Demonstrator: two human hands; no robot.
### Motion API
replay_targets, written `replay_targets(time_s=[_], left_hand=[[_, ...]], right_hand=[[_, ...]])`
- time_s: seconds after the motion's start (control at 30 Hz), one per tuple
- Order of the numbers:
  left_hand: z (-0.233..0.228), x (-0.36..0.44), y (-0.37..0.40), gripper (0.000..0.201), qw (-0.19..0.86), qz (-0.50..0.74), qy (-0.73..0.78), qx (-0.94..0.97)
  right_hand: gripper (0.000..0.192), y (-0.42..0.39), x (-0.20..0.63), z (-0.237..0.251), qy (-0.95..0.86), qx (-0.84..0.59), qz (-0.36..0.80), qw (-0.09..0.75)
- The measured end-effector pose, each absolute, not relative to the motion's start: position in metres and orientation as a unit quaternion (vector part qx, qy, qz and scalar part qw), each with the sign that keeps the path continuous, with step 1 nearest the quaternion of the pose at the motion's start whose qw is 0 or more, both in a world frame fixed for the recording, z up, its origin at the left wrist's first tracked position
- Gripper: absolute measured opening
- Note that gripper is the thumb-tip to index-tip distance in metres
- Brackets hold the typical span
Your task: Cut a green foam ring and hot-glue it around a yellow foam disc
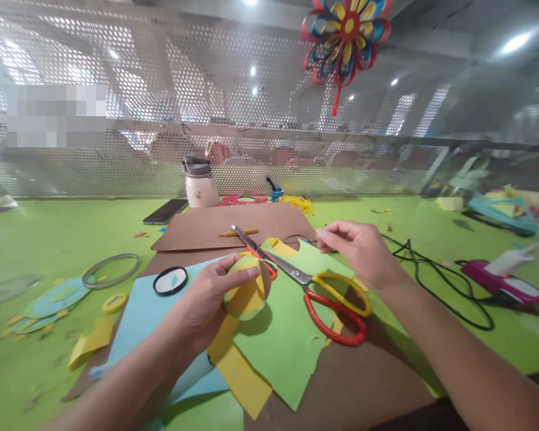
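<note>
My left hand (211, 293) grips a round paper disc (247, 296) in green and yellow between thumb and fingers. To its right, my right hand (357, 248) is raised over the papers, thumb and fingertips pinched together; whatever is between them is too small to make out. Large scissors (300, 276) with one yellow and one red handle lie between my hands, on green paper sheets (278, 353). Part of a small orange-red handle (272, 270) shows behind the disc. A yellow paper strip (240, 371) and a light blue sheet (150, 317) lie beneath my left hand.
Brown cardboard (341, 383) lies under the papers. A black-rimmed round lens (170, 281), a yellow tape roll (114, 303) and blue paper discs (58, 299) are left. A bottle (201, 185) and phone (165, 211) stand behind. A black cable (435, 299) and magenta device (505, 284) lie right.
</note>
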State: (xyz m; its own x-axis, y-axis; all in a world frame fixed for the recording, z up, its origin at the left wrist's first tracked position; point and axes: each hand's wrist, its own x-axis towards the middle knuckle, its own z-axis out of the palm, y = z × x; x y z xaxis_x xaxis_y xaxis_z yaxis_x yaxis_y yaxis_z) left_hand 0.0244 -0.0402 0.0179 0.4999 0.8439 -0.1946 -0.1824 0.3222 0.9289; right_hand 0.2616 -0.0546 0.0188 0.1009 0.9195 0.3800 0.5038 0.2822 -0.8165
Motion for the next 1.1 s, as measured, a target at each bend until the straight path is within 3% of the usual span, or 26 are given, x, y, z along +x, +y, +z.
replay_targets(time_s=[0.1, 0.37, 0.57, 0.73, 0.93, 1.1], left_hand=[[0.018, 0.023, -0.038, 0.019, 0.73, 0.349, 0.36, 0.464], [0.014, 0.017, -0.03, 0.016, 0.729, 0.349, 0.36, 0.465], [0.014, 0.017, -0.034, 0.017, 0.719, 0.376, 0.348, 0.47], [0.017, 0.019, -0.036, 0.015, 0.713, 0.383, 0.343, 0.477], [0.017, 0.02, -0.035, 0.017, 0.717, 0.389, 0.335, 0.471], [0.013, 0.022, -0.033, 0.02, 0.728, 0.392, 0.335, 0.452]], right_hand=[[0.02, -0.031, 0.298, 0.018, -0.618, -0.629, 0.186, 0.434], [0.024, 0.009, 0.362, -0.001, -0.623, -0.761, 0.062, 0.169], [0.027, 0.014, 0.361, -0.035, -0.644, -0.76, 0.038, 0.081], [0.026, 0.015, 0.364, -0.042, -0.64, -0.759, 0.015, 0.118], [0.026, -0.005, 0.367, -0.014, -0.603, -0.748, 0.002, 0.278], [0.04, -0.052, 0.324, 0.019, -0.689, -0.603, 0.162, 0.368]])
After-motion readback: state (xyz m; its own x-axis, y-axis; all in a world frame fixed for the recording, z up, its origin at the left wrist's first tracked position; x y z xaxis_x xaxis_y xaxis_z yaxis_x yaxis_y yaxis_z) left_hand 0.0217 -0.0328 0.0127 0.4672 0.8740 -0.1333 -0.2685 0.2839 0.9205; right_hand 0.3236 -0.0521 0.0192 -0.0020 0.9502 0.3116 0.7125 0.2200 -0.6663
